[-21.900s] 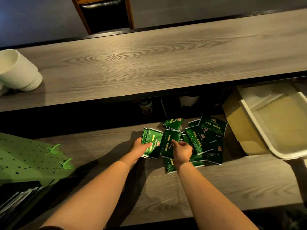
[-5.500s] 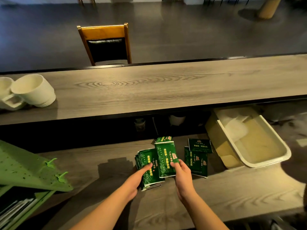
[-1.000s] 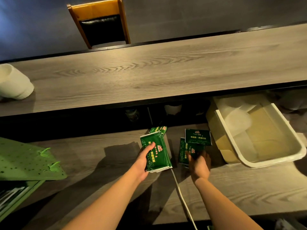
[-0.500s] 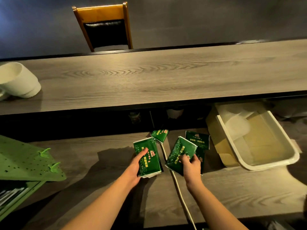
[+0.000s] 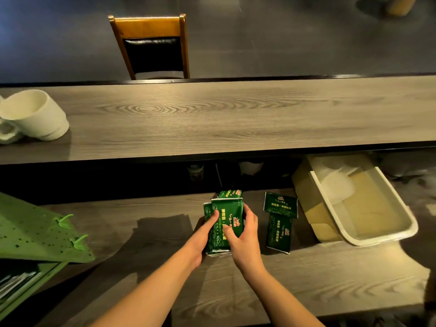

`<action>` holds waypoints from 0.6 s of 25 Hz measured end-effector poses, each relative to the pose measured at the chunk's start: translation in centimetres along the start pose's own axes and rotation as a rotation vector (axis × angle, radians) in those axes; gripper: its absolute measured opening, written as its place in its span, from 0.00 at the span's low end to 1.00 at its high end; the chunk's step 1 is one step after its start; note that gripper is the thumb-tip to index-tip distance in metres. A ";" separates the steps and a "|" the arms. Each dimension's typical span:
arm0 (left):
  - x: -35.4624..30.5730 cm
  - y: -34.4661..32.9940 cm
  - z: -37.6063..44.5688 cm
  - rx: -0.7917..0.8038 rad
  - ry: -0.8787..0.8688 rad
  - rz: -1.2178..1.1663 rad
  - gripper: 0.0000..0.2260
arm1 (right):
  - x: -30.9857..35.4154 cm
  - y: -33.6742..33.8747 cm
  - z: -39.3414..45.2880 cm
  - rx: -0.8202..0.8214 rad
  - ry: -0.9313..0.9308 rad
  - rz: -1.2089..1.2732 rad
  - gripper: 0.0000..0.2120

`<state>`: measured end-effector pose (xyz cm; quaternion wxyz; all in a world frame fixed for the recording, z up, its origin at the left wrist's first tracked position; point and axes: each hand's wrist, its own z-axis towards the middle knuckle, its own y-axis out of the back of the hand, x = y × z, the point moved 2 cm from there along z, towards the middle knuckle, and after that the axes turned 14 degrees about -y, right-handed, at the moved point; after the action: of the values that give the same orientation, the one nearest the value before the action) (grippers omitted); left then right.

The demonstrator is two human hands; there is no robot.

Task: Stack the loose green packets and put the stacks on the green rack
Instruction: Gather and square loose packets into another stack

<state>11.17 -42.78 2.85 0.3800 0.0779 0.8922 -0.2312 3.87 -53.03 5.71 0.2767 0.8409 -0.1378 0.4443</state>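
On lower counter [image 5: 306, 279], both left hand [image 5: 200, 234] and right hand [image 5: 243, 232] clamped round green packet stack [image 5: 224, 223], stacking mostly done, loose packets [image 5: 279, 218] just right unstacked, none seen on green rack [image 5: 35, 232] far left.

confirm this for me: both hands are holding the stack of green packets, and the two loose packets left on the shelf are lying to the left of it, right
Not quite. In the head view the left hand and right hand do hold the stack of green packets, but the two loose packets lie to its right, between the stack and the white tub. The green rack is what sits on the left.
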 end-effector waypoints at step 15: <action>1.0 -0.4 1.6 -0.036 0.030 0.030 0.29 | -12.0 7.7 8.2 -0.393 -0.597 -0.178 0.23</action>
<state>11.37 -43.89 1.28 0.3712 0.0879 0.9006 -0.2083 -1.12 -64.23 -5.21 0.4182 0.8729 -0.2216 0.1187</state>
